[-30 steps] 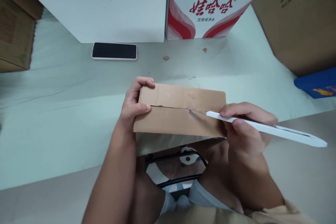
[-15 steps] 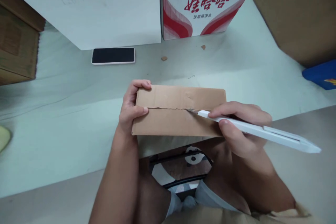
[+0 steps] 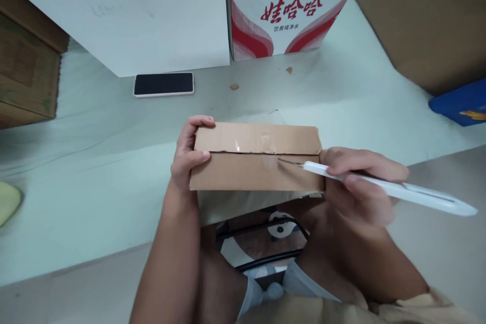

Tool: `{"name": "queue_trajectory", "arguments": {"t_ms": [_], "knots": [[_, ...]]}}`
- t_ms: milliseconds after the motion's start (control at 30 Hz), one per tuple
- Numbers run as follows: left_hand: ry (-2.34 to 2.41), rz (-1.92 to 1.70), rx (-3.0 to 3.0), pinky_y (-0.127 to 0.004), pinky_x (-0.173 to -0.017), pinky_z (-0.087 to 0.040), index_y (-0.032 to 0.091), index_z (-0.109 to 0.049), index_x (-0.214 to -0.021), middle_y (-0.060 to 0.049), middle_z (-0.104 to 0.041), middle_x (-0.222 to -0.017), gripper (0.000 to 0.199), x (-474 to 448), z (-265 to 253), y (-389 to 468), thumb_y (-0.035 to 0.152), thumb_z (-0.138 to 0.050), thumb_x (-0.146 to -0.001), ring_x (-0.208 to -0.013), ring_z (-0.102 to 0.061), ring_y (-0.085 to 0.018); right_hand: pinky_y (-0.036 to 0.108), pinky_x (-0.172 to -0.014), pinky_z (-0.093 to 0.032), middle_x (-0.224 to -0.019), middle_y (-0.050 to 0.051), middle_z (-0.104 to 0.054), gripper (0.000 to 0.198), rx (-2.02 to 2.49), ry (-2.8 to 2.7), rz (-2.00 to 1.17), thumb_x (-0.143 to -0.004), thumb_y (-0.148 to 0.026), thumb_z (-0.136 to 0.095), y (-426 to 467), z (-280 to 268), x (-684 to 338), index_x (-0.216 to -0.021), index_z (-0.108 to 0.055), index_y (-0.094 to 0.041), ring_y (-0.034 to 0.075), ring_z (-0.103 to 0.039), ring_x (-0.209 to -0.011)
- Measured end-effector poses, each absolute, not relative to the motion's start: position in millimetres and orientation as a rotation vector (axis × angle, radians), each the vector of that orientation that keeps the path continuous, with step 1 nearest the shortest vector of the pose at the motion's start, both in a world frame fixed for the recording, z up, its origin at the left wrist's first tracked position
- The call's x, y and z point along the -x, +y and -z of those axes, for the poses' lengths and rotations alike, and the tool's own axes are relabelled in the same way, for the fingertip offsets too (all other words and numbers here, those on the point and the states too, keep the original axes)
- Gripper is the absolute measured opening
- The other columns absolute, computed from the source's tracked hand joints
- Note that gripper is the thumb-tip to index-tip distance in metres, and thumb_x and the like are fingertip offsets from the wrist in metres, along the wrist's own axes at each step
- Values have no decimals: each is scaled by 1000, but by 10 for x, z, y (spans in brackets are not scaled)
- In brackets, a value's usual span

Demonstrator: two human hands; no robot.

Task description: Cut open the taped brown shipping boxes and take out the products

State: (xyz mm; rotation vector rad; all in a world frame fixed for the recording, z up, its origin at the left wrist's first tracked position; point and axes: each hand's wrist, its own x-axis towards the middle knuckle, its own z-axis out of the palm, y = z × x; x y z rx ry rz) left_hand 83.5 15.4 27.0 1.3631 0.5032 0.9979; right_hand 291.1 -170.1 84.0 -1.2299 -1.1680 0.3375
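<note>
A small brown cardboard box (image 3: 243, 174) is held near the table's front edge, its long seam facing up. The seam between the two top flaps runs left to right and looks parted, with bits of clear tape along it. My left hand (image 3: 190, 149) grips the box's left end, thumb on the top and fingers over the far edge. A white utility knife (image 3: 319, 168) is in my right hand (image 3: 364, 182), which is slightly blurred at the box's right end. The knife's thin blade points left, over the near flap just below the seam.
A phone (image 3: 164, 84) lies by a large white box (image 3: 152, 20). Beside that stands a white and red carton (image 3: 281, 20). Two cardboard scraps (image 3: 234, 86) lie behind the small box. Brown cartons (image 3: 28, 61) stand left and right (image 3: 417, 25), with a blue package (image 3: 461, 104) at right.
The knife blade has come out of the seam and moved slightly right and toward me. The seam gapes wider, up to the right end. My left hand keeps its grip.
</note>
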Motion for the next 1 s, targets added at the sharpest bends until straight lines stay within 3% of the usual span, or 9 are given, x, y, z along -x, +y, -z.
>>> {"name": "queue_trajectory", "arguments": {"t_ms": [100,200,333,500,600,733,800,900,1000], "knots": [[521,-1011,-1347,-34,-67,-47,26,-66,-101,-5,-59,-97,52,-836,-280,131,54,-80,-60,-83,-56,-22,30,-44,-29,-54,-2,-47,14,977,-1026,-193,-87,-28,-58,-1699,-787,-3083,-81,-71,-25,12,-38,-44],[547,-1022,-1347,-35,-67,-49,26,-67,-102,-6,-59,-96,49,-838,-296,104,53,-78,-62,-84,-58,-23,30,-48,-35,-64,-2,-54,12,1315,-935,19,-89,-29,-60,-1713,-579,-3383,-93,-71,-27,14,-50,-52],[548,-1034,-1344,-34,-64,-47,26,-67,-102,-6,-59,-95,48,-842,-301,104,51,-78,-63,-81,-57,-22,42,-81,-55,-101,10,-72,26,1960,-1210,49,-86,-32,-61,-1664,-191,-3744,-108,-72,-21,26,-68,-92],[606,-1110,-1381,-35,-73,-49,32,-58,-110,-4,-57,-105,62,-830,-247,187,54,-84,-58,-87,-57,-21,59,-103,-49,-132,20,-66,60,2325,-1374,-293,-81,-20,-57,-1486,11,-3876,-141,-62,-15,41,-61,-123],[628,-1262,-1387,-32,-80,-49,34,-51,-111,-1,-55,-102,69,-809,-217,182,51,-89,-57,-89,-55,-18,56,-103,-50,-131,17,-65,50,2274,-1262,-261,-84,-16,-53,-1449,-60,-3820,-132,-67,-18,36,-61,-125],[816,-1436,-1357,-26,-67,-43,26,-49,-89,4,-49,-79,46,-778,-221,28,53,-83,-71,-69,-49,-12,35,-75,-56,-91,6,-68,12,1926,-1151,-173,-90,-25,-56,-1567,-261,-3599,-93,-67,-20,19,-66,-82],[931,-1417,-1323,-25,-58,-37,23,-52,-79,4,-49,-70,40,-778,-250,-64,54,-77,-79,-60,-44,-10,31,-69,-54,-80,2,-67,8,1643,-1182,-138,-89,-25,-62,-1645,-356,-3461,-82,-65,-21,16,-64,-74],[953,-1402,-1323,-25,-55,-34,21,-58,-69,3,-53,-66,42,-791,-333,-143,56,-77,-80,-59,-45,-11,36,-79,-58,-79,1,-70,10,1352,-1259,-115,-89,-28,-72,-1699,-438,-3324,-81,-69,-24,17,-69,-81],[831,-1415,-1498,-29,-67,-44,22,-67,-69,0,-59,-74,33,-763,-437,-137,51,-82,-78,-71,-55,-14,47,-98,-59,-89,4,-76,30,1166,-1356,-247,-81,-54,-82,-1680,-447,-3319,-90,-74,-26,22,-74,-92]]}}
